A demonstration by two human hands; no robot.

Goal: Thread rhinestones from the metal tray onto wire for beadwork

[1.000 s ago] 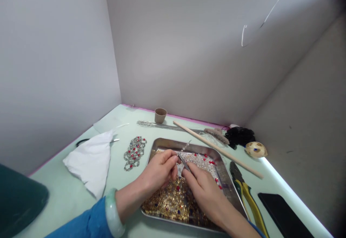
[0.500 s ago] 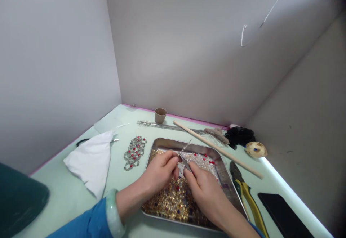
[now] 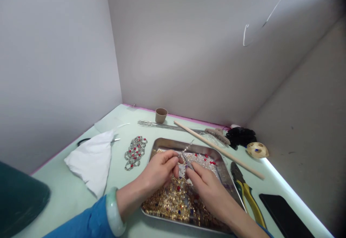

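A metal tray (image 3: pixel 167 145) full of gold, red and clear beads lies in front of me. My left hand (image 3: pixel 159 171) hovers over the tray with fingers pinched on a small beaded wire piece (image 3: pixel 186 147). Facing it from the right, my right hand (image 3: pixel 207 189) grips thin metal tweezers (image 3: pixel 186 160) whose tip meets the left fingertips. A pale green bangle (image 3: pixel 115 212) sits on my left wrist above a blue sleeve.
A finished beaded band (image 3: pixel 135 152) and white cloth (image 3: pixel 92 160) lie left of the tray. Behind are a small cup (image 3: pixel 161 115), wire bundle (image 3: pixel 156 125) and wooden stick (image 3: pixel 218 148). Yellow-handled pliers (image 3: pixel 247 194), a phone (image 3: pixel 283 216) and a round ornament (image 3: pixel 257 150) lie right.
Both hands stay over the tray; the right hand has shifted slightly right and down, and the tweezers tilt a little more. The view has moved a touch.
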